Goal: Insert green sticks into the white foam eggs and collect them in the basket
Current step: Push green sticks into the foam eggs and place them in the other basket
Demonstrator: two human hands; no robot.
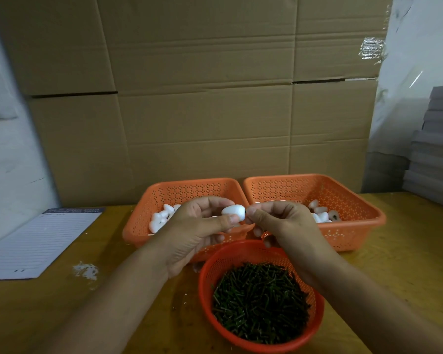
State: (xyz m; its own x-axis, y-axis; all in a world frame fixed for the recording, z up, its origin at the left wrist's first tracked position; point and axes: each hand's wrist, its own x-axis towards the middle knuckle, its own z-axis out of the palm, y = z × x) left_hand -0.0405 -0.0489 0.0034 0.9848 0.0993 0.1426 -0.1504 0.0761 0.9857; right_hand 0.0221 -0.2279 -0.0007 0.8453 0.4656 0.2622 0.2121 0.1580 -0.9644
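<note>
1. Foam egg (233, 210) lies with its long axis level, running left to right, narrower end apparently toward the right, above the two orange baskets.
2. Left hand (200, 226) grips the egg, thumb and fingers curled round it.
3. Right hand (281, 221) has its fingertips pinched together at the egg's right end; any stick there is hidden.
4. Round red basket (207, 272) of green sticks (260, 302) sits nearest the person.

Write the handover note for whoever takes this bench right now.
Left hand grips a white foam egg above the baskets.
Right hand pinches at the egg's end; the stick itself is hidden.
Green sticks fill the round red basket nearest you.
Left orange basket and right orange basket both hold eggs; which are finished is unclear.
Left: seat this stick, drop the egg, repeat.
</note>
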